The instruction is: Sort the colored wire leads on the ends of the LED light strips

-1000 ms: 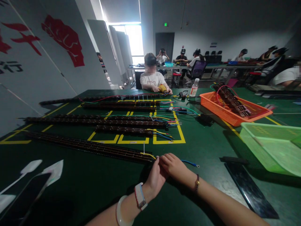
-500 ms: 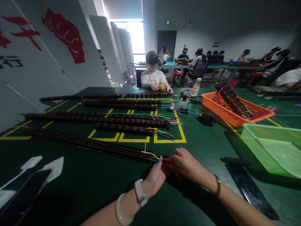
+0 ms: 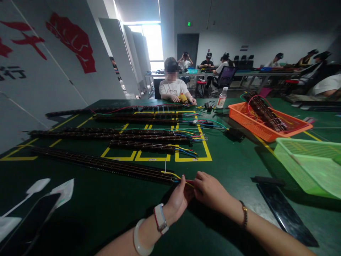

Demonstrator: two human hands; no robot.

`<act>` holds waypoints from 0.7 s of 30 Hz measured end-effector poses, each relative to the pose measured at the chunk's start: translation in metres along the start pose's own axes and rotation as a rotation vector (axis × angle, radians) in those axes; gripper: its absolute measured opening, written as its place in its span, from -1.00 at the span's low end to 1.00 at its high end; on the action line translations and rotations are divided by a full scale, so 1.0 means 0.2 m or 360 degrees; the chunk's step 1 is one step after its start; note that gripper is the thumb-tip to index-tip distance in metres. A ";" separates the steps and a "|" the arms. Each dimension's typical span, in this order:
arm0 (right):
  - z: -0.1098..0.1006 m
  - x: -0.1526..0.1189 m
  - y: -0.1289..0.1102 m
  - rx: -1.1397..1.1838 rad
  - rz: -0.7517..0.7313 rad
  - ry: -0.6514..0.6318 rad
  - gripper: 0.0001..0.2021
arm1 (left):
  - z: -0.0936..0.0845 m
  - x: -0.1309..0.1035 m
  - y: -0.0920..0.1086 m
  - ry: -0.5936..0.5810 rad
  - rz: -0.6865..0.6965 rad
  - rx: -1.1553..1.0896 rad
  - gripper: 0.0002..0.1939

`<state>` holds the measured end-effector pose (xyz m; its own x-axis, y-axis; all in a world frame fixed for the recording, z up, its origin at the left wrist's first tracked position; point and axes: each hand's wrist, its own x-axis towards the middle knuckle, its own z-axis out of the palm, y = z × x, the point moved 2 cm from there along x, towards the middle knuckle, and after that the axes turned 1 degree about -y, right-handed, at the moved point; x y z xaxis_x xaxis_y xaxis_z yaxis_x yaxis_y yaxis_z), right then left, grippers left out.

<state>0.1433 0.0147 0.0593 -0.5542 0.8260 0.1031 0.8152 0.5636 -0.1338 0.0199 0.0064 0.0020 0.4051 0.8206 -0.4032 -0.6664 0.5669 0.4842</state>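
My left hand (image 3: 179, 201) is closed around the wires (image 3: 189, 182) that come out of the right end of a long dark strip assembly (image 3: 106, 164). The bundle shows yellow, red and blue leads. Just to its right, my right hand (image 3: 210, 187) pinches the same wires, its fingertips close against the left hand. A thin white cable tie (image 3: 165, 165) stands up from the strip near its wired end. The wire tips are hidden by my fingers.
More dark strips (image 3: 114, 135) with coloured leads lie beyond, across yellow tape outlines. At right are an orange basket (image 3: 250, 125), a green basket (image 3: 295, 167) and a black panel (image 3: 287, 213). A phone (image 3: 34, 220) lies at left. A person (image 3: 173, 87) sits opposite, holding a yellow tool.
My right hand has shifted slightly down, its fingers curling in more tightly at the wires. My left hand stays nearly in place. The whole view has moved a little.
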 end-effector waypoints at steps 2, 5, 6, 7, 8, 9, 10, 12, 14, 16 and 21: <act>-0.04 0.00 0.04 0.0059 0.0055 0.0077 -0.93 | 0.01 -0.01 0.00 -0.0032 0.0030 0.0024 -0.70; -0.05 0.02 0.12 0.0030 0.0085 0.0202 -0.90 | 0.02 -0.02 0.00 -0.0036 0.0021 0.0072 -0.73; -0.04 0.03 0.14 0.0006 0.0086 0.0226 -0.89 | 0.02 -0.02 0.00 -0.0021 0.0016 0.0087 -0.74; -0.03 0.04 0.16 -0.0017 0.0082 0.0245 -0.87 | 0.02 -0.02 0.00 -0.0005 0.0012 0.0102 -0.75; -0.01 0.05 0.18 -0.0041 0.0074 0.0264 -0.86 | 0.02 -0.02 0.00 0.0008 0.0010 0.0118 -0.75; 0.01 0.06 0.20 -0.0065 0.0067 0.0289 -0.85 | 0.01 -0.02 0.00 0.0017 0.0013 0.0133 -0.75; 0.04 0.07 0.22 -0.0083 0.0058 0.0316 -0.84 | 0.01 -0.02 0.00 0.0022 0.0016 0.0148 -0.74; 0.09 0.08 0.25 -0.0099 0.0045 0.0378 -0.82 | 0.01 -0.02 0.00 0.0014 0.0012 0.0164 -0.72; 0.13 0.09 0.27 -0.0089 0.0032 0.0422 -0.81 | 0.01 -0.02 0.00 0.0005 0.0005 0.0167 -0.70; 0.16 0.09 0.29 -0.0061 0.0038 0.0455 -0.80 | 0.02 -0.02 0.00 0.0009 0.0000 0.0172 -0.71; 0.21 0.11 0.33 0.0115 0.0052 0.0454 -0.78 | 0.04 -0.02 0.03 0.0016 -0.0067 0.0158 -0.74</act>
<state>0.1787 0.0707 0.0120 -0.4496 0.8135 0.3690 0.8121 0.5443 -0.2104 0.0190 0.0074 0.0133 0.4246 0.7955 -0.4322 -0.5836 0.6055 0.5411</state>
